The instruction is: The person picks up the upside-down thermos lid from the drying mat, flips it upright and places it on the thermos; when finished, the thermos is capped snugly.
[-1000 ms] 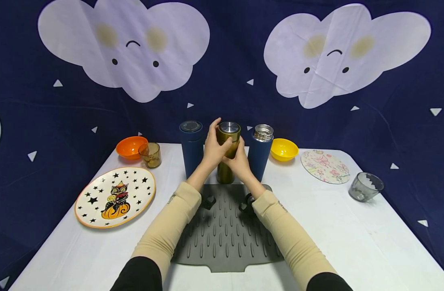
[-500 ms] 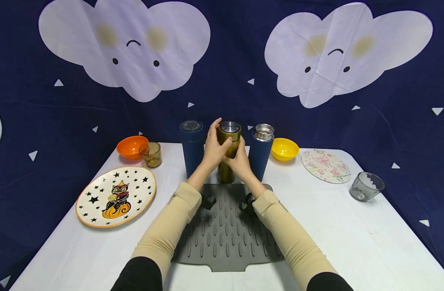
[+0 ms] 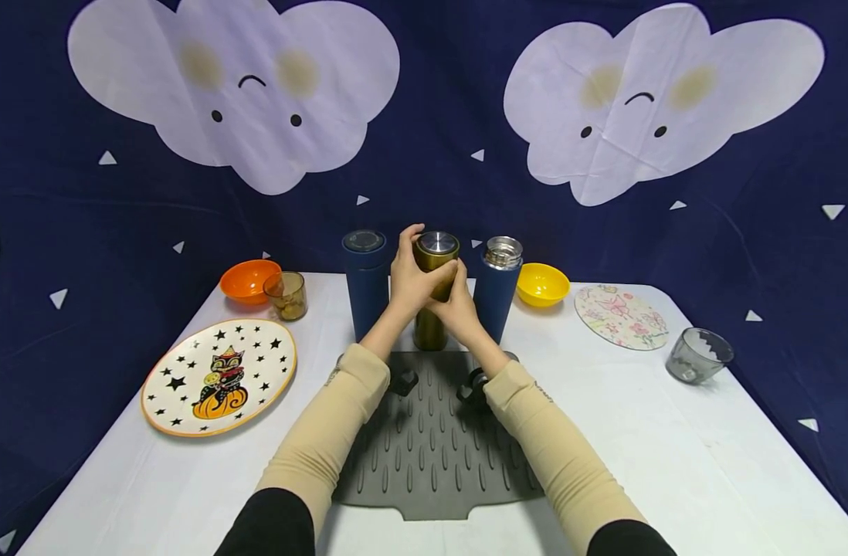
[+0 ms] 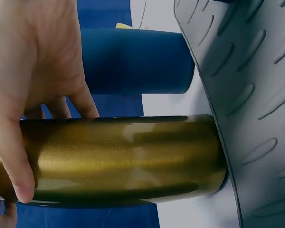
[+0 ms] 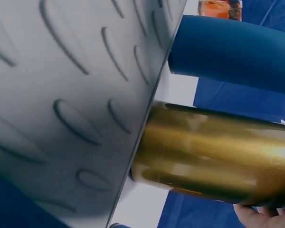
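Both hands hold an upright gold thermos flask standing just behind a grey ridged mat. My left hand grips its upper part from the left, thumb across the front and fingers reaching behind near the silver-topped lid. Lower down, my right hand wraps it from the right. The left wrist view shows the gold thermos flask lengthwise, with the right hand around it. In the right wrist view, the gold thermos flask shows with fingertips at its lower edge.
A lidded blue thermos stands left of the gold one, an open-topped blue thermos right. An orange bowl, amber glass and cat plate lie left. A yellow bowl, floral disc and grey glass lie right.
My left hand has turned slightly, its thumb sliding rightward across the front of the gold thermos flask, and the left forearm has shifted a little to the right. My right hand keeps its hold.
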Motion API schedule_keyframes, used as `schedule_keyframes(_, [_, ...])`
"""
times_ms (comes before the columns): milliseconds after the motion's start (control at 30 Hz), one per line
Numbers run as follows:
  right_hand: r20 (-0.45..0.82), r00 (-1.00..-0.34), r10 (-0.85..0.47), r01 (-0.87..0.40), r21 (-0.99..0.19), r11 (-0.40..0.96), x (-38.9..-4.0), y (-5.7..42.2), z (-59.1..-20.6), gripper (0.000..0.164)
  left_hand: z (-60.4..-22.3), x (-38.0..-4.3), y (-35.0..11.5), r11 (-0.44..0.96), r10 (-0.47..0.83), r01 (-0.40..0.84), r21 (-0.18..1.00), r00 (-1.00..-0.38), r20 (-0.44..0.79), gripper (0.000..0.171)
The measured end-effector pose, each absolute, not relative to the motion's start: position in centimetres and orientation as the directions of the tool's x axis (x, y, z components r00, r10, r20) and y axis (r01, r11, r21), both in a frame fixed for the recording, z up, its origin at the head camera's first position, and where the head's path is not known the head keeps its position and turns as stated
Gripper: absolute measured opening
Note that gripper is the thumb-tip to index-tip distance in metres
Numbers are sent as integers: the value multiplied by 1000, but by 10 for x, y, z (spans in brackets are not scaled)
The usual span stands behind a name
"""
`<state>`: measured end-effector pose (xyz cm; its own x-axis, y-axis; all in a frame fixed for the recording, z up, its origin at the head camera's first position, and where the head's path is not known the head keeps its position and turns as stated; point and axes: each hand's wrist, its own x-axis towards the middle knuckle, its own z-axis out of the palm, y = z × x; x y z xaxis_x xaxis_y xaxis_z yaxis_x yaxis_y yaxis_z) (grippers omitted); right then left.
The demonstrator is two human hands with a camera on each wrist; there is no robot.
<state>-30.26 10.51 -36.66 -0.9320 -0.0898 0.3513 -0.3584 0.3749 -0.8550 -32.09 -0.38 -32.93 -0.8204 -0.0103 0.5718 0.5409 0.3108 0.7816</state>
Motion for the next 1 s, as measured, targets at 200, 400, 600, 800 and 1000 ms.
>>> schedule_keyframes(200, [343, -932, -115, -361, -862, 356, -302, 104, -364, 92, -329, -320, -8, 313, 14, 540, 781, -825, 565, 65])
schedule_keyframes(400, [319, -939, -126, -342, -864, 369, -302, 106, -363, 94, -330, -321, -8, 378, 50, 548, 746, -817, 575, 56])
schedule_keyframes(600, [215, -963, -164, -263, -883, 389, -287, 120, -355, 97, -331, -321, -5, 382, 68, 555, 739, -814, 577, 57])
schedule_keyframes(800, [144, -969, -199, -214, -892, 398, -262, 148, -352, 85, -332, -321, -4, 382, 54, 542, 749, -822, 567, 59])
schedule_keyframes(1000, [126, -966, -228, -204, -909, 363, -244, 179, -362, 71, -333, -320, -3, 388, 36, 538, 749, -821, 571, 59])
